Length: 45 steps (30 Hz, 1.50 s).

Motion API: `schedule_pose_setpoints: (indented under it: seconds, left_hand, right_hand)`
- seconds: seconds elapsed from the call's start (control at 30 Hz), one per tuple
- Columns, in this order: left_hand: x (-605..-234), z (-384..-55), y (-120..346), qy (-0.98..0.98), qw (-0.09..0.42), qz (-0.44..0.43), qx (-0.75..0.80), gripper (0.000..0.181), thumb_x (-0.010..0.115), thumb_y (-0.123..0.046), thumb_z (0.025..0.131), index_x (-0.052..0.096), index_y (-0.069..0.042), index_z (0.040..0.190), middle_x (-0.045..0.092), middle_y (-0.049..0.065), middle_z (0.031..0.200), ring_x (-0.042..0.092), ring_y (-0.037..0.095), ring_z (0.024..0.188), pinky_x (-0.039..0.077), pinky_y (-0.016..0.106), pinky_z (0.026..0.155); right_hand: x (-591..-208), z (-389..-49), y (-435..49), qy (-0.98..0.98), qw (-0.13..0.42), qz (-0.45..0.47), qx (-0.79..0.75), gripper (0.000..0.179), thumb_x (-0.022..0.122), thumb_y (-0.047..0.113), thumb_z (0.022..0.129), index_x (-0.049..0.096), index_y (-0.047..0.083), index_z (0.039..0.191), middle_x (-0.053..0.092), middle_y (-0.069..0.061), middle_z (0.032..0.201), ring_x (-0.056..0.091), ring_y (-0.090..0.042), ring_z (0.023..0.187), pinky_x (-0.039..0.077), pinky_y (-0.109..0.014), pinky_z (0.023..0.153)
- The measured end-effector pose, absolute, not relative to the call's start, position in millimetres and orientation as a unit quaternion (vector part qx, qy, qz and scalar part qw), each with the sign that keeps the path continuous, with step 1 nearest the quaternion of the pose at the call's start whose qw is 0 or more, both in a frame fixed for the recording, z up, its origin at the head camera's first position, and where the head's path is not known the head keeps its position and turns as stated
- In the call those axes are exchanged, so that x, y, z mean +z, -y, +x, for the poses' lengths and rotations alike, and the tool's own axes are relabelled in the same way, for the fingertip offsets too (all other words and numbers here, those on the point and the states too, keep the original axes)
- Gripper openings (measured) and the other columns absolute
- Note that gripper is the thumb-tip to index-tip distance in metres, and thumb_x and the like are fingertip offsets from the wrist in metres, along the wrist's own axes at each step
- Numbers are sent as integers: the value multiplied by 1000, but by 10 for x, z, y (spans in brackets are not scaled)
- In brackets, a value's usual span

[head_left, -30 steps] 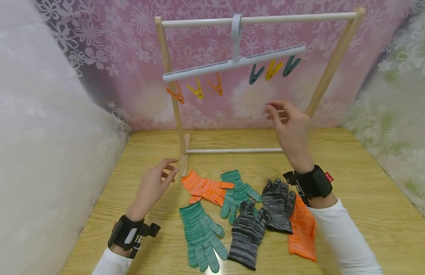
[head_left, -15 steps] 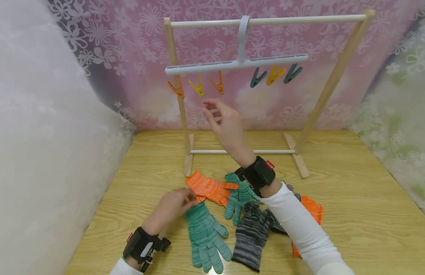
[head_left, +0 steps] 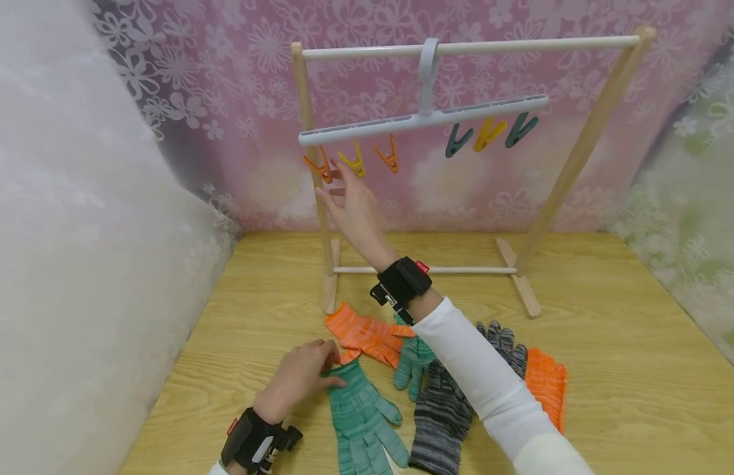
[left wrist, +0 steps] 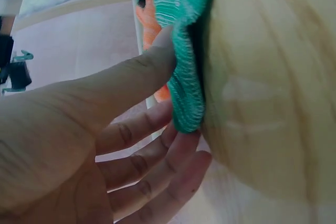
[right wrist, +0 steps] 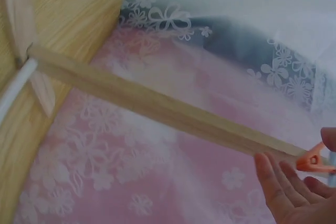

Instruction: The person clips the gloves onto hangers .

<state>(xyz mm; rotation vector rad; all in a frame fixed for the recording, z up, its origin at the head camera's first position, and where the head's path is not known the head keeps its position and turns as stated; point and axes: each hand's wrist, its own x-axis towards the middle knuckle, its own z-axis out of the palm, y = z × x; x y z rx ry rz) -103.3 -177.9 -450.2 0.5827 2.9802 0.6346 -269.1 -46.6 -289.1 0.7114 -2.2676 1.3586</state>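
Glove of green knit [head_left: 364, 415], toward the counter's [head_left: 236, 310] left edge, sat in the left hand's [head_left: 300, 375] pinch; the right hand [head_left: 358, 208], loosely spread so close, risked jolting the orange plastic clip [head_left: 325, 173].

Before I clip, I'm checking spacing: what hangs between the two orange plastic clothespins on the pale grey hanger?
One yellow plastic clothespin, in the head view; the right grip is near it.
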Motion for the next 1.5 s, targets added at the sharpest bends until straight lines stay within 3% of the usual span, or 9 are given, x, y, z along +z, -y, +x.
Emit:
schedule_pose_setpoints:
  seconds: [0.2, 0.47, 0.73, 0.97, 1.23, 1.5]
  left_hand:
    - [-4530, -1009, 1759, -961, 25, 177, 213, 33, 90, -33, 73, 62, -17, 82, 59, -7, 77, 51, 7, 68, 43, 26, 59]
    - [-4521, -1028, 1787, -958, 25, 185, 216, 32, 90, -32, 74, 61, -18, 73, 51, -6, 68, 41, 6, 61, 32, 22, 52]
    - [-4536, -1048, 1827, -954, 14, 204, 218, 30, 88, -35, 76, 62, -20, 75, 54, -10, 68, 44, 4, 61, 36, 23, 52]
    - [-4512, -1085, 1932, -942, 30, 215, 257, 23, 85, -34, 81, 66, -22, 84, 69, -10, 82, 64, 6, 71, 50, 24, 61]
    - [-4417, -1140, 1974, -915, 13, 249, 317, 15, 81, -27, 87, 70, -18, 92, 74, 0, 91, 61, 4, 69, 52, 21, 62]
    - [-4348, -1184, 1968, -907, 10, 242, 344, 14, 77, -29, 91, 72, -18, 98, 73, -1, 95, 65, 7, 75, 54, 22, 67]
  right_hand:
    - [-2926, -2775, 599, 766, 214, 255, 550, 52, 68, 19, 100, 50, 9, 148, 68, -13, 124, 73, -27, 96, 59, -34, 84]
    - [-2878, -2791, 647, 757, 218, 244, 565, 52, 71, 23, 98, 54, 12, 146, 72, -11, 114, 73, -25, 92, 58, -32, 84]
    - [-2818, -2704, 641, 756, 234, 256, 555, 54, 74, 26, 95, 56, 10, 143, 73, -12, 104, 72, -24, 83, 59, -36, 81]
    - [-2769, -2639, 631, 767, 238, 260, 536, 57, 76, 32, 93, 56, 10, 142, 71, -8, 94, 70, -16, 77, 55, -22, 71]
    - [-2687, -2477, 516, 747, 231, 285, 555, 52, 78, 29, 92, 59, 11, 137, 71, -7, 83, 69, -14, 66, 56, -22, 63]
    - [-2586, -2287, 387, 740, 252, 317, 537, 54, 80, 26, 90, 59, 9, 137, 70, -6, 77, 69, -12, 64, 56, -24, 61]
